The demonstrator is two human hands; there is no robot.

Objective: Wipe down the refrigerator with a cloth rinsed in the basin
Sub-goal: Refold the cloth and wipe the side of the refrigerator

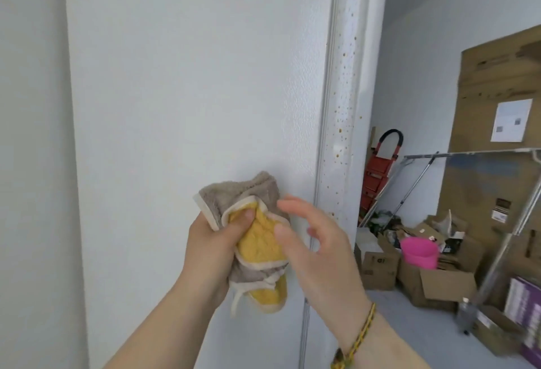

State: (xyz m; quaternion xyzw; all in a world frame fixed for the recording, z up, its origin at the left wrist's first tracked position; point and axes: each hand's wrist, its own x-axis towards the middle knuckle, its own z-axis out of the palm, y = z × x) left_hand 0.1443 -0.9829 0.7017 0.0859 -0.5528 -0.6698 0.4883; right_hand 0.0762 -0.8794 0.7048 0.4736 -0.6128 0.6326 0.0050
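Left hand (216, 247) is raised before the refrigerator (190, 90), fingers curled round a bunched grey-and-yellow cloth (257, 244), one digit pressing its yellow side. The cloth sits low of centre, toward 6 o'clock; whether it touches the white panel is unclear. Right hand (319, 247) is at the cloth's 3 o'clock, fingers spread, slightly bent, blurred, gripping nothing. A braided band (361, 332) is on that wrist. Brown specks dot the door edge (344, 99) at 1 o'clock. A pink basin (418, 254) sits among boxes at 4 o'clock.

You read nothing: white sheet (511, 120) and small labels (501, 212) on cardboard box (483, 81), well right of your fingers (289, 202), too blurred.
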